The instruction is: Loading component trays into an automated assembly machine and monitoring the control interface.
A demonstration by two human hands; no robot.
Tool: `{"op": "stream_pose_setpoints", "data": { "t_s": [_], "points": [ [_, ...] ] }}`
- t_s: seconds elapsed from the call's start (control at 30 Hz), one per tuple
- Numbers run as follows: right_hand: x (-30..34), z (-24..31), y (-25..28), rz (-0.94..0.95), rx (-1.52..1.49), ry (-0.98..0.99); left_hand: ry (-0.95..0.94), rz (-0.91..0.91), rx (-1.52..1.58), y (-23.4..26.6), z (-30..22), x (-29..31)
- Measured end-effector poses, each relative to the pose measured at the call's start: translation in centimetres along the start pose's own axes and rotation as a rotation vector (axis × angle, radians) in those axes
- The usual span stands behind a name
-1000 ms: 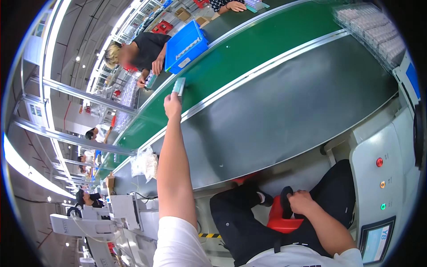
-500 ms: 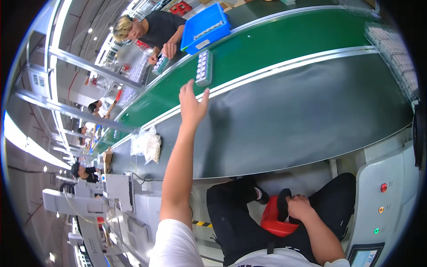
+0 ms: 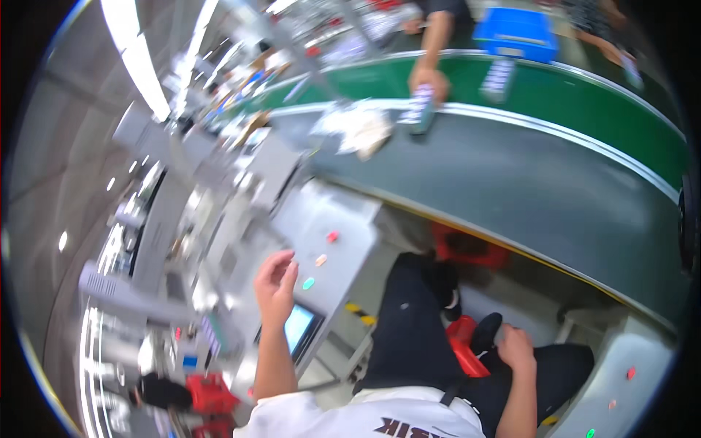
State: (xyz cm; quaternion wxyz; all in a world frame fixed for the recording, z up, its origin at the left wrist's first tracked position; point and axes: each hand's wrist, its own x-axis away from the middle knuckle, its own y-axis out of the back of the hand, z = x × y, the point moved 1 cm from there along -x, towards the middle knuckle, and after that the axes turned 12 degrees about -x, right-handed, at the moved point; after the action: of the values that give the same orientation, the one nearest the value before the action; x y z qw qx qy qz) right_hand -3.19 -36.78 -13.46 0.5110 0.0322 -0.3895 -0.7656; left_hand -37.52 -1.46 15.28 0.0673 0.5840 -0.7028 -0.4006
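My left hand (image 3: pixel 276 283) is raised over the grey machine panel (image 3: pixel 343 212) on the left, near its red, orange and green buttons. Its fingers are half curled with the thumb apart, and nothing shows in them. Below it a lit screen (image 3: pixel 297 326) is set into the panel. Down at my lap, my right hand (image 3: pixel 516 347) is closed round my black shoe (image 3: pixel 485 333), beside a red plastic stool (image 3: pixel 464 349). Across the belt, a co-worker's hand (image 3: pixel 429 79) holds a long block (image 3: pixel 421 109) with a row of white-purple pieces, at the rail.
A similar block (image 3: pixel 498 80) lies on the green conveyor (image 3: pixel 540 86) in front of a blue bin (image 3: pixel 517 33). A clear plastic bag (image 3: pixel 358 128) with pale contents lies on the dark grey worktop (image 3: pixel 504 171). Another panel with buttons (image 3: pixel 631 374) stands at the right.
The view has swung left. My left hand has drawn back from the conveyor to above the machine panel. The co-worker's hand now reaches across with a block. My right hand stays at the shoe.
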Motion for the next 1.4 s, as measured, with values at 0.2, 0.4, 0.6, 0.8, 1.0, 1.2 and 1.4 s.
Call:
{"op": "stream_pose_setpoints", "data": {
  "t_s": [0.2,0.4,0.6,0.8,1.0,1.2,1.4],
  "points": [
    [-0.4,-3.1,-1.5,0.017,0.072,0.081,0.087,-0.445,-0.324,9.0,5.3,6.0],
    [-0.9,-1.7,-1.9,0.067,0.024,0.051,0.179,-0.866,-1.084,17.7,12.4,11.4],
    [-0.3,-2.3,-2.0,0.058,0.018,0.012,0.764,-0.594,-1.406,23.2,15.0,14.1],
    [0.4,-1.9,-1.5,0.028,0.050,0.011,1.005,-0.273,-1.218,24.6,16.4,13.4],
    [0.5,-2.5,-1.9,0.005,0.100,0.001,0.797,-0.548,0.476,25.6,17.0,13.4],
    [-0.7,-0.2,-1.6,0.103,0.084,-0.067,0.734,-0.489,0.899,14.4,1.3,7.6],
    [0.1,-1.4,-1.5,0.060,0.057,-0.080,0.683,0.345,1.033,-4.5,-5.6,-1.1]
  ]
}}
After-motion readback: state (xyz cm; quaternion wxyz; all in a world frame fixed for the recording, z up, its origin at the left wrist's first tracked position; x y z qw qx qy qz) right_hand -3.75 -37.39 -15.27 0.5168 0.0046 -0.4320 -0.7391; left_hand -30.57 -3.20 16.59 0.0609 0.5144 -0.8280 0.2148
